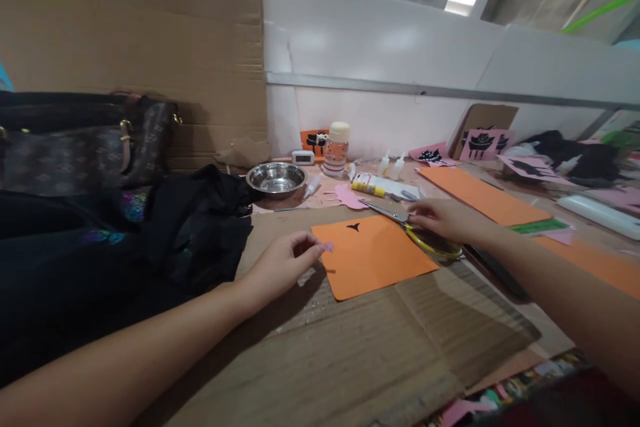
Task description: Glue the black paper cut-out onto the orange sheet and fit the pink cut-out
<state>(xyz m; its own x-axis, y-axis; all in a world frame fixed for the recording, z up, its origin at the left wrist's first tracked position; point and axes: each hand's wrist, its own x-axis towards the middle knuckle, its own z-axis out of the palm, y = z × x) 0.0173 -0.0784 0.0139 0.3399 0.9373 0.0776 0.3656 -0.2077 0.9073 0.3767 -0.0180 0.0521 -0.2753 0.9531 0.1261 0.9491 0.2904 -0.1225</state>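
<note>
Between the thumb and fingertips of my left hand [283,263] is a tiny pink scrap of paper [328,247], pinched near the left edge of an orange sheet [375,263]. A small black paper cutout [353,227] lies on that sheet near its far edge. My right hand [443,219] has its fingers closed on the scissors [434,243] around the joint; their yellow handles lie over the sheet's right side and the blades point left. Under the sheet is a piece of brown cardboard [360,347].
Beyond the cardboard stand a metal bowl [277,177], a bottle [336,150], a small digital timer [303,158], and a yellow glue stick [369,189]. More orange paper [483,197] lies right. Black cloth [200,227] and a brown handbag [90,147] fill the left.
</note>
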